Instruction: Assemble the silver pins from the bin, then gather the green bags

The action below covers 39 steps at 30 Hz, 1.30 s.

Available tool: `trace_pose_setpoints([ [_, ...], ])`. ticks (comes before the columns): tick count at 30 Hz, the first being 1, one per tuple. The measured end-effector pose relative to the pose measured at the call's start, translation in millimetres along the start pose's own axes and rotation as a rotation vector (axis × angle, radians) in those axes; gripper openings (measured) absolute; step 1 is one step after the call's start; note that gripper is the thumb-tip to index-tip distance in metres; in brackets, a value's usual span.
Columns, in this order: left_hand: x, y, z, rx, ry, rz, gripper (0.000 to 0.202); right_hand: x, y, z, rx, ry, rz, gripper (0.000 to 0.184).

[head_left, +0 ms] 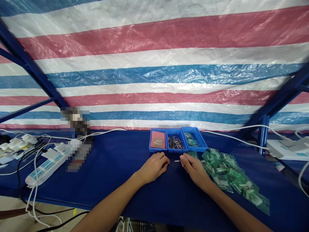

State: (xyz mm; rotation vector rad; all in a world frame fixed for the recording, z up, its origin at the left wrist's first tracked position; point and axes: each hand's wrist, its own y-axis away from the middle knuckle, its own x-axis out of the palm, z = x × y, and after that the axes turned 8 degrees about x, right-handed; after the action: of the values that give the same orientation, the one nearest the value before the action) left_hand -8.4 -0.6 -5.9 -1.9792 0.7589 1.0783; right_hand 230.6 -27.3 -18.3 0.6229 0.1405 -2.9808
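My right hand [194,169] is closed in a pinch at the table's middle. A small, slim, whitish piece [177,160] sticks out from its fingertips toward the left. Facing it across a narrow gap, my left hand [154,168] rests low over the table with fingers curled in; whatever they may hold is hidden. Just beyond the hands stand three blue bins side by side: the left bin [158,150] has a reddish pad with a small light piece on it, the middle one holds many thin metal pins [175,142], and the right one holds small greenish bags [190,139].
Right of my right hand lies a spread pile of green-tinted plastic bags [231,170]. White power strips [45,167] with tangled cables are at the left, and a white device [287,149] at the far right. Blue metal posts [264,133] and a striped sheet [154,77] bound the back.
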Motion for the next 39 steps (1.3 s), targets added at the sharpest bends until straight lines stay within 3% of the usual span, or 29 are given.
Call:
trace_pose_setpoints([
  [11, 2.2, -0.4, 1.3, 0.004, -0.021, 0.026, 0.009, 3.5, -0.3, 4.3, -0.004, -0.184, 0.079, 0.030],
  [39, -1.0, 0.0, 1.3, 0.022, 0.020, 0.078, 0.012, 7.9, -0.9, -5.7, 0.035, -0.229, 0.032, 0.028],
])
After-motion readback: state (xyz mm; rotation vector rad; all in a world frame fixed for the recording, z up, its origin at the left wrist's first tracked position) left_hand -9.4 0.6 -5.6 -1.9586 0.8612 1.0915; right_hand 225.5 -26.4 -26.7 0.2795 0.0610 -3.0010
